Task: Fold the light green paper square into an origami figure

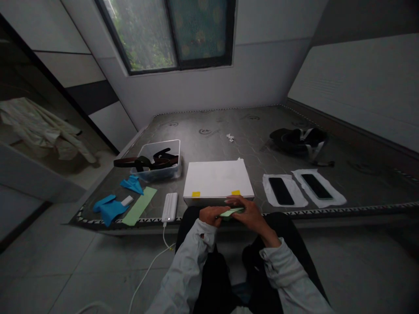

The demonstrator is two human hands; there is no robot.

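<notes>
My left hand [209, 216] and my right hand [247, 213] hold a folded piece of pale green paper [231, 212] between them, just in front of a flat white box [218, 179]. The box has yellow tape tabs on its near edge, and my right fingertips are close to that edge. To the left of my hands lies a white power bank [170, 207] with a white cable [153, 261] running down to the floor. Further left are a pale green paper strip [139, 206], blue paper or cloth pieces [109, 209], and a small white block [127, 200].
All this lies on a grey mattress [209, 139]. A clear plastic tub [166, 172] holds dark belts [160, 160]. Two black phones [281, 191] rest on white paper sheets at the right, behind them a black bag [299, 140]. A white scrap [230, 138] lies further back.
</notes>
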